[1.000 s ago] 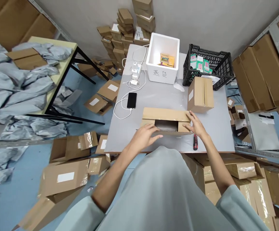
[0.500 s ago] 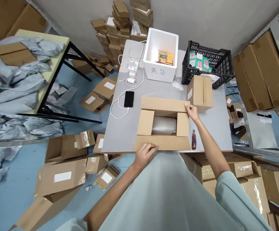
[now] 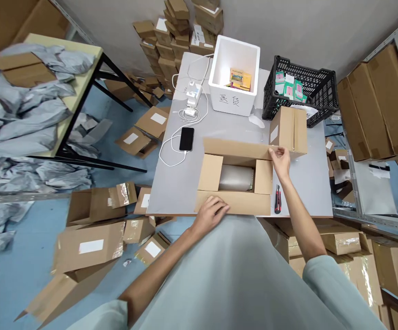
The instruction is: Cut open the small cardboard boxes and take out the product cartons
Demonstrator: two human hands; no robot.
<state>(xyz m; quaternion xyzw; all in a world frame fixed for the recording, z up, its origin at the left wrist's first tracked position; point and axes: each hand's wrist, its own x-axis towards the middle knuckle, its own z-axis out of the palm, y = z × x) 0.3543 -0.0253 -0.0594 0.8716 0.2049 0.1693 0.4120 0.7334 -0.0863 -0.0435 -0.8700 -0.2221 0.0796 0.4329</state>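
The right hand (image 3: pixel 280 161) pinches the right end of the far flap of a cardboard box (image 3: pixel 209 173); the underside of the grip is hidden. The left hand (image 3: pixel 212 213) lies with curled fingers on the left part of the near flap. Its fingertips are partly covered, so whether it grips or only rests cannot be told.

The cardboard box stands at the near edge of the table (image 3: pixel 176 192), between the hands, all four flaps spread outward. Inside lies a grey wrapped item (image 3: pixel 236 177); the side flaps hide its ends, and its contents cannot be identified.

Just right of the cardboard box lies a red and black cutter (image 3: pixel 278 200). Beyond the right hand, a second box (image 3: pixel 283 130) covers part of the front of a black crate (image 3: pixel 270 104). Small green packs (image 3: pixel 290 89) show in the crate; their print is too small to read.

Farther left, a white tub (image 3: pixel 215 98) contains yellow packs (image 3: pixel 240 79), their lower parts obscured. The brown stack (image 3: pixel 167 48) behind is cut off at the top.
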